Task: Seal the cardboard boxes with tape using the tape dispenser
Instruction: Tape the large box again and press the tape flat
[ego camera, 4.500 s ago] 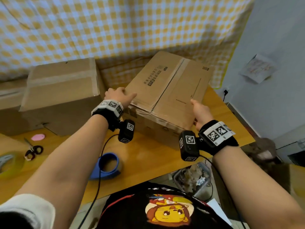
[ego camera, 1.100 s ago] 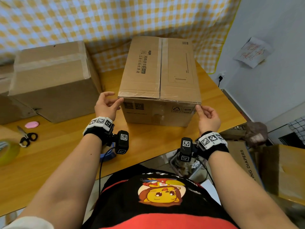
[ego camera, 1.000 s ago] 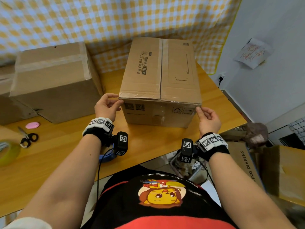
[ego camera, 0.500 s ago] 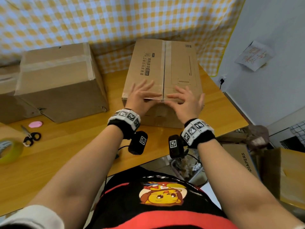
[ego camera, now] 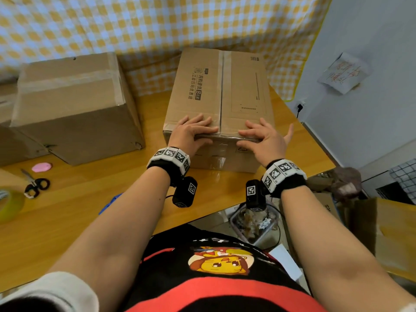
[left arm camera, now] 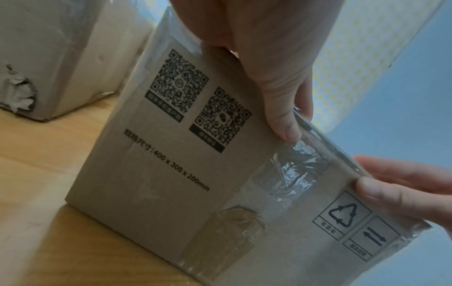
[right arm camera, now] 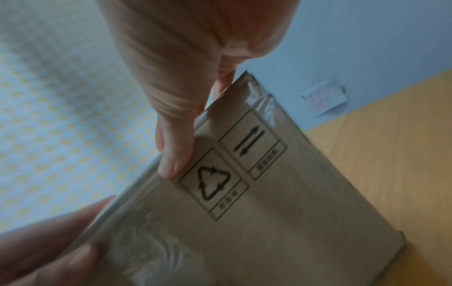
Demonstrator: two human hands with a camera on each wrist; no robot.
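A closed cardboard box (ego camera: 220,91) stands on the wooden table (ego camera: 74,212), with tape along its centre seam and clear tape over its near top edge. My left hand (ego camera: 193,134) lies flat on the top, left of the seam, its thumb (left arm camera: 281,116) pressing the front face (left arm camera: 171,174). My right hand (ego camera: 262,137) lies flat to the right of the seam, with its thumb (right arm camera: 173,154) above the recycling mark. Wrinkled clear tape (left arm camera: 293,170) shows on the front face between the thumbs. The blue tape dispenser (ego camera: 110,202) lies on the table, mostly hidden under my left forearm.
A larger taped box (ego camera: 72,104) stands at the left. Scissors (ego camera: 36,185), a pink object (ego camera: 41,167) and a yellowish tape roll (ego camera: 9,203) lie at the table's left edge. A checked cloth hangs behind. Clutter and cartons (ego camera: 382,228) fill the floor at the right.
Both hands left the box's front corners and came onto its near top edge by the seam. In the last half second they slid a little apart along that edge.
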